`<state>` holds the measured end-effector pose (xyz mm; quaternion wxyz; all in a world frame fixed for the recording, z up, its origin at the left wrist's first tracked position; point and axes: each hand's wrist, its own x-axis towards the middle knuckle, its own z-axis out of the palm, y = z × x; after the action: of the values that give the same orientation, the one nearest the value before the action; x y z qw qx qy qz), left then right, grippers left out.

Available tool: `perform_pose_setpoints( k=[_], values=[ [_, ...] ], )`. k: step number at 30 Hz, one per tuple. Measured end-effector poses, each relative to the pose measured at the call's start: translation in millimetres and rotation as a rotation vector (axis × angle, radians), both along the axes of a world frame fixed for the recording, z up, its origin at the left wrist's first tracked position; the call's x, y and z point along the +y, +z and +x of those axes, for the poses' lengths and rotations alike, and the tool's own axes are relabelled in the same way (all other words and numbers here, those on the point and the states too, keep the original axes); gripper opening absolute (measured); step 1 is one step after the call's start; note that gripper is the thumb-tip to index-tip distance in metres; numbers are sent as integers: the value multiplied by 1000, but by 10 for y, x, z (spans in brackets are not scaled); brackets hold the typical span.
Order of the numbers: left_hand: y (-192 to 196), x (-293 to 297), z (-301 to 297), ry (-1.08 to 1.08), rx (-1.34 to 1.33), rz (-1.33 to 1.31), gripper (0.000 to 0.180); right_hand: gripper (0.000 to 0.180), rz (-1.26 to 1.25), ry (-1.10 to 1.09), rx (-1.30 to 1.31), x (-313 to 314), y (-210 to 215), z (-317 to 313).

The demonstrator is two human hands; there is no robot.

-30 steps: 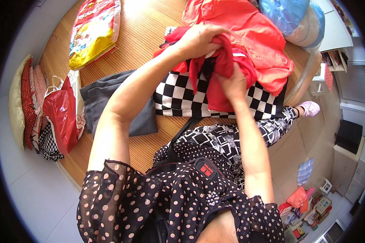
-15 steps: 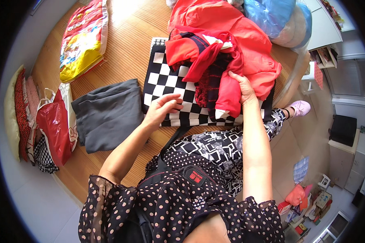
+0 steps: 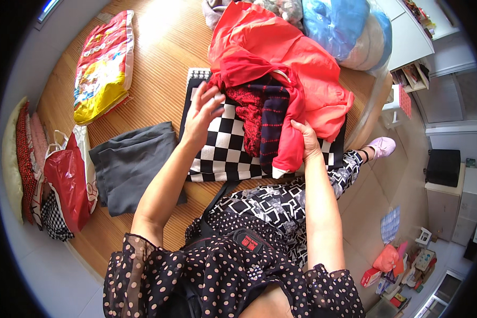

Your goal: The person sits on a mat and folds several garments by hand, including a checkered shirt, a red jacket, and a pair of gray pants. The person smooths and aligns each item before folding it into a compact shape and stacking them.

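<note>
A red garment [image 3: 289, 127] with navy and dark red patterned parts lies bunched over a black-and-white checkered cloth [image 3: 222, 140]. My right hand [image 3: 308, 140] is closed on the garment's right edge, thumb on top, beside a sleeve-like end with a white tip. My left hand [image 3: 200, 114] is raised at the garment's left side, fingers apart and holding nothing. Whether its fingertips touch the red fabric I cannot tell. Behind the garment spreads a large coral-red cloth [image 3: 281, 34]. To the left lies a folded dark grey cloth [image 3: 132, 164].
Everything lies on a wooden surface [image 3: 159, 74]. A red and yellow plastic package [image 3: 103, 69] is at the far left, with a red bag [image 3: 66, 180] and cushions [image 3: 21, 159] at the left edge. Blue bundles in clear plastic [image 3: 336, 26] stand at the back right.
My left hand has moved up and left to the garment's far left side. The garment has been spread out and shows more navy patterned fabric. My right hand keeps its hold, slightly lower.
</note>
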<state>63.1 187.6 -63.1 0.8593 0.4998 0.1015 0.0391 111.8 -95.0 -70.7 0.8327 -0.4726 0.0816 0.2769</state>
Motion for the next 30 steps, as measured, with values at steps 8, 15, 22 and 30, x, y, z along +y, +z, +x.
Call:
perform_pose_setpoints(
  k=[8,15,22,30],
  values=[
    [-93,-194,-469,-229,142,-44,65,51,-11,-27,-6,20,31,-19],
    [57,-307,-412,-318,73,-5,92,56,-702,339,-671,477,460,-113],
    [-335,-146,-752,-166,296,-593,55,50,-1114,721,-1306,1085,690,-959],
    [-331,-99,-703,-123,358,-770,58,17,-627,345,-347,185,327,-1099]
  ],
)
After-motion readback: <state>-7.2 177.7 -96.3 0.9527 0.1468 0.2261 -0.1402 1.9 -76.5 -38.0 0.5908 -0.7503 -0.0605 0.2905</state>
